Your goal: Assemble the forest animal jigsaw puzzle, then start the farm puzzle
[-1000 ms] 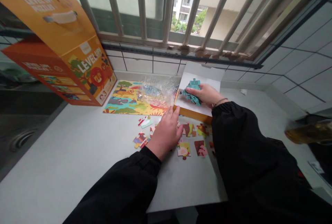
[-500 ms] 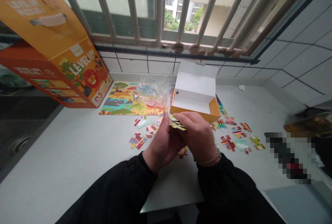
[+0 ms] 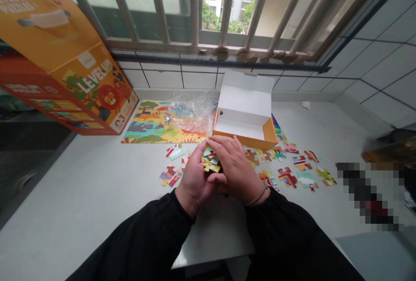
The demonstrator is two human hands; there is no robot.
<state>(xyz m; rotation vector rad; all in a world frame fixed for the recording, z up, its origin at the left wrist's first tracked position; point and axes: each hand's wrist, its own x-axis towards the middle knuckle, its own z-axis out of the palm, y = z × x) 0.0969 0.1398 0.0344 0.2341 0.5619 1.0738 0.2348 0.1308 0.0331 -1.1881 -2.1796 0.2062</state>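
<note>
My left hand (image 3: 195,179) and right hand (image 3: 235,168) now clamp a stack of puzzle pieces (image 3: 209,159), lifted from the small open box (image 3: 243,116). The box sits emptied just behind them.

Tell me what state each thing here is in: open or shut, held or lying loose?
Left hand: closed on a stack of puzzle pieces.
Right hand: gripping the same stack from the other side.
Small orange box: open, lid flipped back, looks empty.
Loose pieces: scattered flat on the counter.
Plastic bag: crumpled, lying on the puzzle sheet.
Big orange box: shut.
</note>
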